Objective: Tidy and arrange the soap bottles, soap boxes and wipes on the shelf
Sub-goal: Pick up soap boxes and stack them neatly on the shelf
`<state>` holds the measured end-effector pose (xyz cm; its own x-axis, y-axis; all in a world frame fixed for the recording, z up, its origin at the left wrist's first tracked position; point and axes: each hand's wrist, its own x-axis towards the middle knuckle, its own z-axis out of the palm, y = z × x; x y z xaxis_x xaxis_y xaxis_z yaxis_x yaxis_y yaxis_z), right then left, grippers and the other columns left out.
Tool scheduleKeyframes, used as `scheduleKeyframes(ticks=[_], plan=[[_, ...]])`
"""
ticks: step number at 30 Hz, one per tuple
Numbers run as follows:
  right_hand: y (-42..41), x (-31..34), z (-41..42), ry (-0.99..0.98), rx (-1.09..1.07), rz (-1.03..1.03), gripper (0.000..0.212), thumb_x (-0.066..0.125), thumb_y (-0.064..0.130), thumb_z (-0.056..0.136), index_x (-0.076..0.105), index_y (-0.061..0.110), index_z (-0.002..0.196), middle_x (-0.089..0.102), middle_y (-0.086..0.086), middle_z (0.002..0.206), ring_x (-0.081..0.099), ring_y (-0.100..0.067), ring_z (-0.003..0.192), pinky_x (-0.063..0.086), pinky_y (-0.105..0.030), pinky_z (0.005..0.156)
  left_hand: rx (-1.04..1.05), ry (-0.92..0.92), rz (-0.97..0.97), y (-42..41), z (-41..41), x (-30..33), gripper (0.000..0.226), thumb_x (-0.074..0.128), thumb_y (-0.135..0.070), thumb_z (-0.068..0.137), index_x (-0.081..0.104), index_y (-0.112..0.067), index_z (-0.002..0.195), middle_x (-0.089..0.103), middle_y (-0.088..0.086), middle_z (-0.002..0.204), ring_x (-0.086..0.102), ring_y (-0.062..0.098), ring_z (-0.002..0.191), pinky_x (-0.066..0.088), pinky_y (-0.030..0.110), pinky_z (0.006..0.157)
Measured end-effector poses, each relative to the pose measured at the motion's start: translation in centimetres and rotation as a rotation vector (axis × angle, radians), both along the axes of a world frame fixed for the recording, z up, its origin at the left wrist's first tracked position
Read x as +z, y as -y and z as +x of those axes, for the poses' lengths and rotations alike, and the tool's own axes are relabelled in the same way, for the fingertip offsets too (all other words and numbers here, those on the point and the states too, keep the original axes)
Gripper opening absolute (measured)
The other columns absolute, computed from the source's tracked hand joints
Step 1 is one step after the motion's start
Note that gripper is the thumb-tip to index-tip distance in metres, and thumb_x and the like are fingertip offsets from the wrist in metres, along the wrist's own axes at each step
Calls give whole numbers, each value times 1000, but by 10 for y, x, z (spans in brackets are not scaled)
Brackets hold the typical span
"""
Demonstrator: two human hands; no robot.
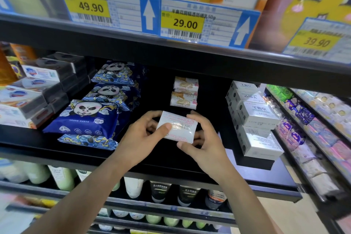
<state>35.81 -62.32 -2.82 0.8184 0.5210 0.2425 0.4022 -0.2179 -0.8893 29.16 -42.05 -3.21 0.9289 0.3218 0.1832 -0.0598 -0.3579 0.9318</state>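
Both my hands hold one small white wrapped soap pack [180, 127] with red print and a barcode, just above the black shelf [171, 159]. My left hand [146, 133] grips its left end with the thumb on top. My right hand [205, 137] grips its right side, fingers curled under it. Behind it, two similar cream wrapped packs [185, 91] lie one behind the other. Blue panda wipes packs [89, 118] are stacked to the left. White soap boxes [254, 116] are stacked to the right.
Boxed soaps [30, 97] with a shield logo fill the far left. Price tags [182, 23] hang on the shelf edge above. Bottles and tubes [161, 192] stand on the lower shelf. Wrapped packs [311, 129] line the racks at the right.
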Motion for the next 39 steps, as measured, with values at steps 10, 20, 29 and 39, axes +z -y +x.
scheduleKeyframes(ticks=[10,20,29,39], plan=[[2,-3,4,-84,-4,70,70,82,19,89,46,50,140,69,13,117,68,-16,102,58,-34,93,-90,-28,145,1,-3,2,67,77,-38,92,41,-52,148,70,-26,116,64,-3,104,43,21,87],[2,-2,4,-125,10,119,63,78,22,93,46,45,142,65,21,125,69,-20,102,58,-38,97,-73,-10,204,-1,-1,-1,82,81,-27,89,34,-54,152,63,-23,127,65,2,105,44,20,86],[1,-3,4,-166,21,137,58,78,26,93,51,45,140,69,16,120,70,-28,102,58,-44,100,-72,46,193,-3,-1,-3,91,79,-21,90,28,-66,149,58,-25,136,63,5,105,45,24,86],[1,1,1,-200,45,143,59,71,46,86,53,40,141,75,13,108,73,-14,93,55,-22,91,-97,85,177,-5,1,-8,68,75,-19,95,47,-58,143,59,-16,136,59,9,122,53,35,94]])
